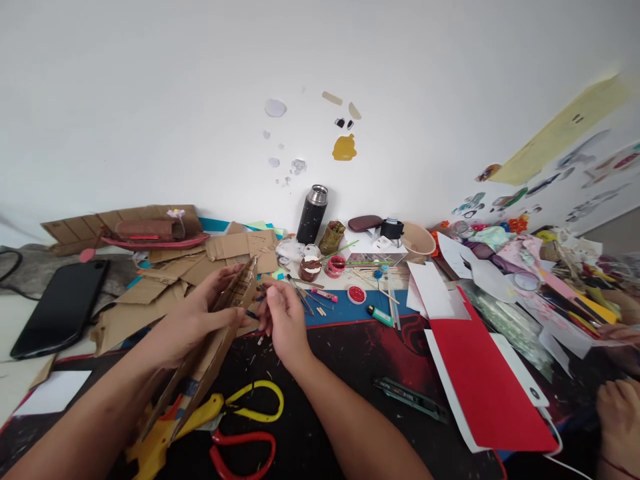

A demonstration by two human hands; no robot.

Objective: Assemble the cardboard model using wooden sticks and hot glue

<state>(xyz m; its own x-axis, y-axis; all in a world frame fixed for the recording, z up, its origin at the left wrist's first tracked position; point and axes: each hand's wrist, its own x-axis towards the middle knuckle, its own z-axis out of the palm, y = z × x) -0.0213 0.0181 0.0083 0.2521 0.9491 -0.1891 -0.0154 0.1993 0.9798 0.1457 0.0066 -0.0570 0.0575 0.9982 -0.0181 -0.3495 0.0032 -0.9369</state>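
Observation:
A long folded cardboard piece (215, 360) with a pointed far end slants up from the lower left. My left hand (193, 313) grips it, with fingers and thumb around its upper part. Close to its right side is my right hand (283, 320), its fingers curled near the cardboard's edge; whether they hold anything is too small to make out. Beneath the cardboard lies a yellow tool (155, 450), partly covered by it. Scissors (245, 433) with one yellow and one red handle loop rest on the dark mat.
Cardboard scraps (145, 293), a phone (60, 307) and a small red boat model (155, 237) are at left. Behind stand a black flask (313, 217) and paint jars (335, 267). A cutter (410, 400) and red folder (487, 387) lie right. Another person's hand (620, 407) shows far right.

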